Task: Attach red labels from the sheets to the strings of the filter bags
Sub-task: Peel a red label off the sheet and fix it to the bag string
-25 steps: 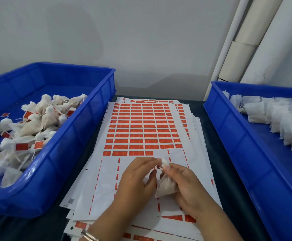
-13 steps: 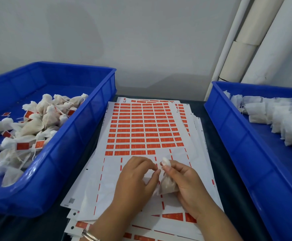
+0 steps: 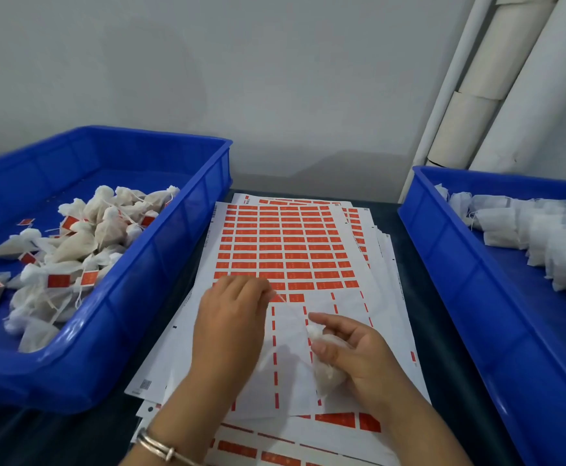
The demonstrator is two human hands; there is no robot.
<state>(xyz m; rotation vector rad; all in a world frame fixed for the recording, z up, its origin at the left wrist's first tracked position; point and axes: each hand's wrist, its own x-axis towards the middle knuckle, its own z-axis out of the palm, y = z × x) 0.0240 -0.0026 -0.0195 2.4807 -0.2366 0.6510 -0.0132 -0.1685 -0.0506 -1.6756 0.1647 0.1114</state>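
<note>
Here right hand (image 3: pixel 359 351) grips filter bag (image 3: pixel 325 368), left hand (image 3: pixel 231 317) pinches label (image 3: pixel 279 298)

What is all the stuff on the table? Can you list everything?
Left bin: one, blue, left of the sheets.
Labelled bags: many, white with red labels, in left bin.
Right bin: one, blue, right of the sheets.
Plain bags: many, white, in right bin.
Sheets: a stack, white with red labels, centre.
Tubes: several, white, back right.
Bag: one, white, in right hand.
Bracelet: one, silver, left wrist.
Left hand: at a label.
Right hand: holds the bag.
</note>
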